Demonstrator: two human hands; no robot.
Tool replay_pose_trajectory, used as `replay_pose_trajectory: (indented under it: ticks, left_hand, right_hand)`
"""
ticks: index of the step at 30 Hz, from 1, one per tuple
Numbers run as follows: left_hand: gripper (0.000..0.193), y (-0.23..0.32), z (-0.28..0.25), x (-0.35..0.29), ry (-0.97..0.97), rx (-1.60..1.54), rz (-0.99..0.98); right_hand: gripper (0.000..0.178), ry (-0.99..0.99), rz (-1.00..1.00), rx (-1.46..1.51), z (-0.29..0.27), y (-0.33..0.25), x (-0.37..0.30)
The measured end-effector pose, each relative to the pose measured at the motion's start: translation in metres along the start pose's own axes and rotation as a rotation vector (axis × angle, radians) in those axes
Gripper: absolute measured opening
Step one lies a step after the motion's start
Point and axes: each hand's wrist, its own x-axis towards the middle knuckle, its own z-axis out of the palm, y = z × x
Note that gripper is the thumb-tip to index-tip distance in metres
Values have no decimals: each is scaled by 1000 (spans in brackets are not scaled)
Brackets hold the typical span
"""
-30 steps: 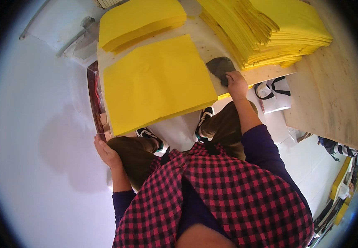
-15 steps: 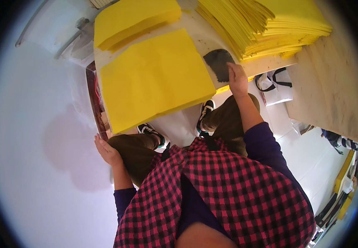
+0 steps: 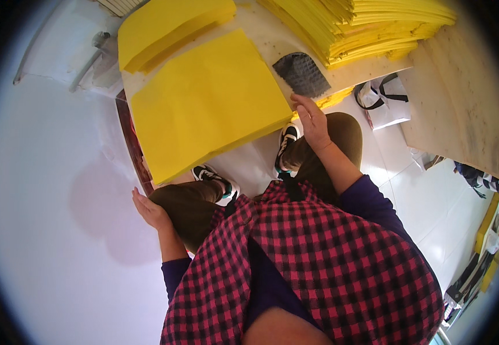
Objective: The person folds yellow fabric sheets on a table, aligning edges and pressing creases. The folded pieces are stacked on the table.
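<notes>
A stack of yellow sheets (image 3: 209, 106), squared into a block, lies at the front of the table before me. Just off its near right corner is my right hand (image 3: 314, 122), fingers stretched out and holding nothing. A dark grey sheet-like piece with a wrinkled surface (image 3: 302, 75) lies flat on the table beyond that hand, beside the stack. My left hand (image 3: 151, 211) hangs open by my left knee, below the stack's near left corner, its palm turned inward and nothing in it.
Another yellow block (image 3: 172, 34) sits behind the front stack. Many loose yellow sheets (image 3: 376, 34) pile up at the back right of the wooden table (image 3: 255, 26). A white bag with black handles (image 3: 389, 103) stands on the floor beside a wooden panel (image 3: 462, 103).
My right hand has come away from the dark grey piece, leftward and nearer to me, towards the stack's corner. The left hand stays almost still. The view has shifted slightly.
</notes>
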Motion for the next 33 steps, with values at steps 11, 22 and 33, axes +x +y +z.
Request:
replay_pose_trajectory:
  ticks: [11, 22, 33]
  left_hand:
    - [50, 4, 2, 0, 18, -29, -3]
    - [50, -2, 1, 1, 27, -50, 19]
    - [41, 8, -4, 2, 105, -105, 96]
  right_hand:
    - [43, -32, 20, 114, 10, -12, -21]
    - [24, 159, -31, -519, -24, 8, 54]
    - [22, 43, 144, -513, -38, 14, 67]
